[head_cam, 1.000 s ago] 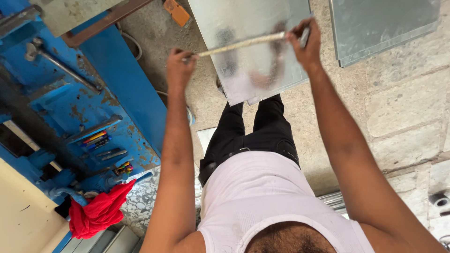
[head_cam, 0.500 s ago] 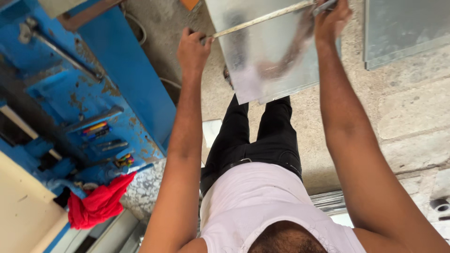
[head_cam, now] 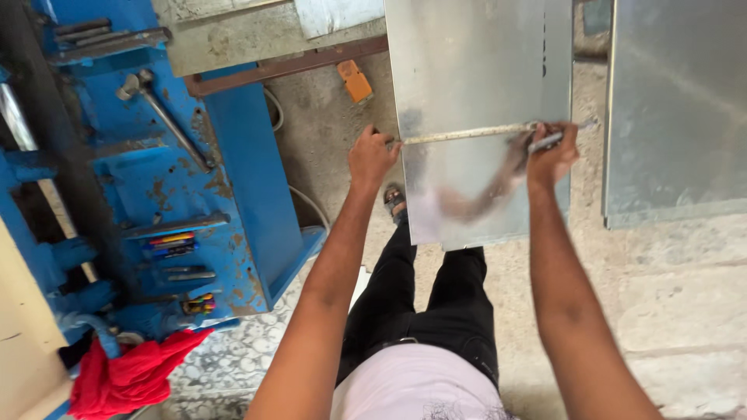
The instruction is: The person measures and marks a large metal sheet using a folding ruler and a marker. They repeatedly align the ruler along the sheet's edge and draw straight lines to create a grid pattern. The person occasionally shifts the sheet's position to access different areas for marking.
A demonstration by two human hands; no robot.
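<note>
Metal sheet (head_cam: 475,70): shiny, rectangular, lying flat on the concrete floor (head_cam: 685,288) in the upper centre of the frame, reflecting the person's arm.

Steel ruler (head_cam: 467,134): long, narrow strip, lying across the metal sheet from its left edge toward its right side, roughly level, slightly rising to the right.

Left hand (head_cam: 372,158): sitting at the left edge of the metal sheet, fingers curled together and pinching the left end of the steel ruler against the edge.

Right hand (head_cam: 552,152): resting on the right part of the metal sheet, fingers closed around a slim metal scriber (head_cam: 562,137), its tip sticking out to the right, just beside the right end of the steel ruler.

Second metal sheet (head_cam: 677,109): lying on the floor at upper right, apart from the first.

Blue machine (head_cam: 202,187): chipped, filling the left of the frame, carrying coloured markers (head_cam: 171,241) on a ledge and a long wrench (head_cam: 159,117).

Red cloth (head_cam: 132,373): hanging at lower left.

Orange block (head_cam: 356,81): lying on the floor above the left hand.

Black trousers (head_cam: 436,303): showing at lower centre.
</note>
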